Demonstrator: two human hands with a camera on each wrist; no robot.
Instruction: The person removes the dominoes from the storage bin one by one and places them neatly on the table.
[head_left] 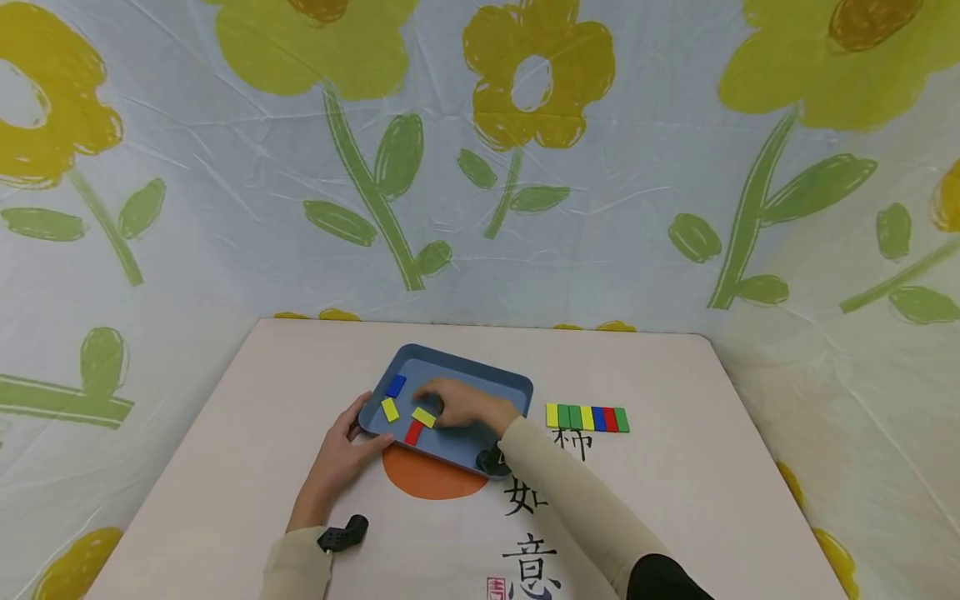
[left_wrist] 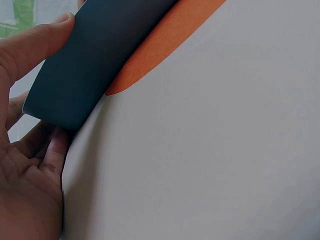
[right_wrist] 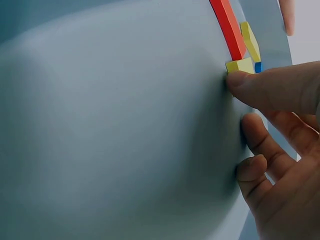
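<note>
A blue-grey tray (head_left: 465, 448) lies at an angle on the table. My left hand (head_left: 347, 454) grips its left corner, thumb on the near rim and fingers at the left side; the left wrist view shows the thumb (left_wrist: 45, 42) against the tray wall. Inside the tray, my right hand (head_left: 467, 403) pinches a yellow block (head_left: 423, 417), which touches the end of a red block (head_left: 414, 432). The right wrist view shows the thumb on that yellow block (right_wrist: 240, 66), the index fingertip being hidden. Another yellow block (head_left: 390, 409) and a blue block (head_left: 396, 386) lie to the left.
Right of the tray, a row of several yellow, green, blue and red blocks (head_left: 587, 418) lies side by side on the table (head_left: 675, 500). The white tabletop bears black characters (head_left: 531, 558) and an orange printed shape (head_left: 431, 483). Flower-patterned cloth (head_left: 600, 250) hangs behind.
</note>
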